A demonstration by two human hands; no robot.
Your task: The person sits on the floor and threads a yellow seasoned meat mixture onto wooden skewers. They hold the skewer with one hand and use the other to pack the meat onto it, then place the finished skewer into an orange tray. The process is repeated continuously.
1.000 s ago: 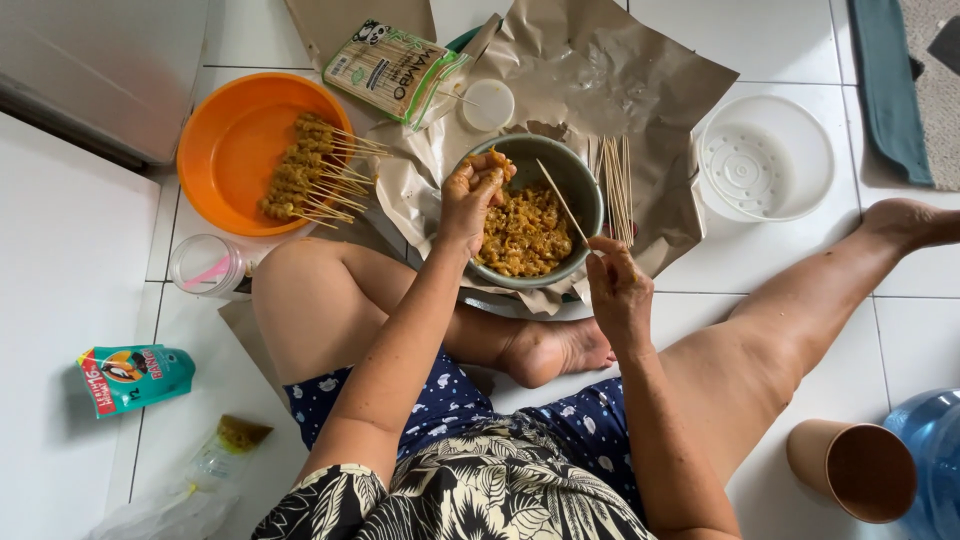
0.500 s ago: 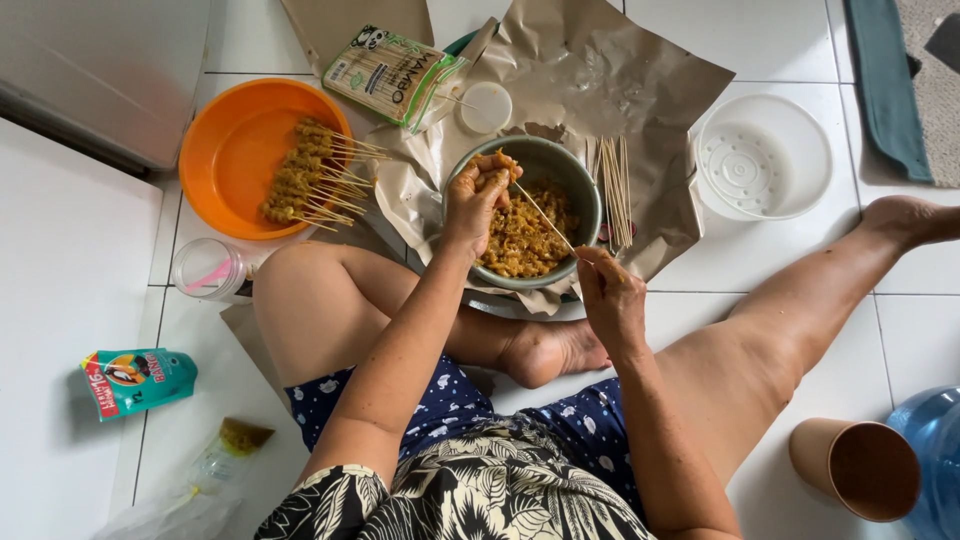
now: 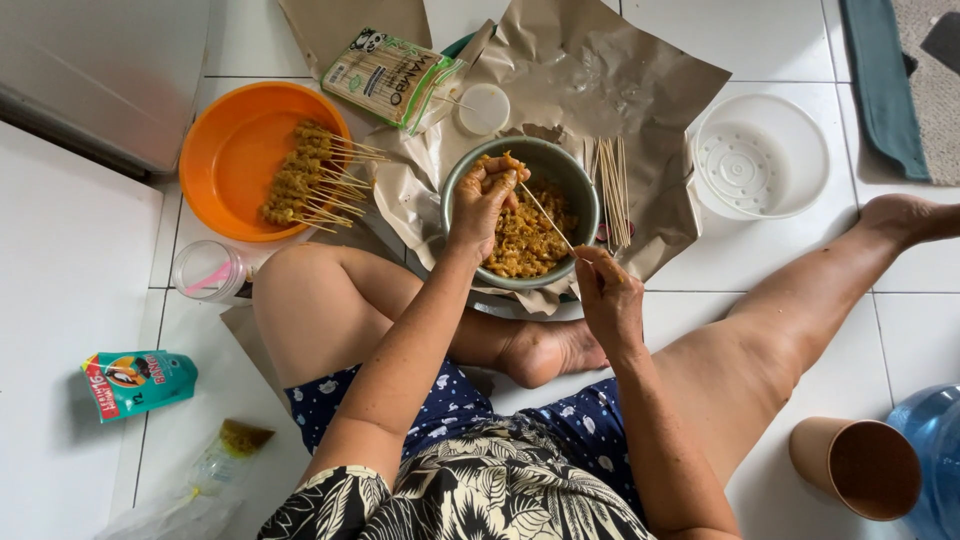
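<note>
Sitting on the white tiled floor, the person works over a round grey-green metal bowl [image 3: 522,215] of chopped, yellow-brown marinated meat [image 3: 525,238], which rests on crumpled brown paper [image 3: 610,70] just in front of the crossed legs. Compared with a second ago, the left hand [image 3: 482,200] has lifted a little from the meat and bunched its fingers at the far rim, closed around a small lump of meat, while the right hand [image 3: 607,297] has drawn slightly nearer the bowl's near edge, still pinching a thin bamboo skewer [image 3: 548,216] between thumb and fingers; the skewer now slants up and left so its tip meets the lump in the left hand, where earlier it pointed more loosely over the bowl. Beside the bowl on the right, a loose sheaf of bare skewers [image 3: 612,190] lies straight and pale on the paper. To the left, a glossy orange plastic basin [image 3: 225,140] holds a heap of finished skewers [image 3: 305,180], knobbly meat at one end, sticks fanned out at the other. Behind it lies a green-and-white skewer packet [image 3: 395,78] with a round translucent lid [image 3: 484,108] near it. A white plastic bowl [image 3: 760,155] with a ridged base sits well apart on the right, and a brown cup [image 3: 855,465] lies tipped beside a blue water jug [image 3: 935,455].
</note>
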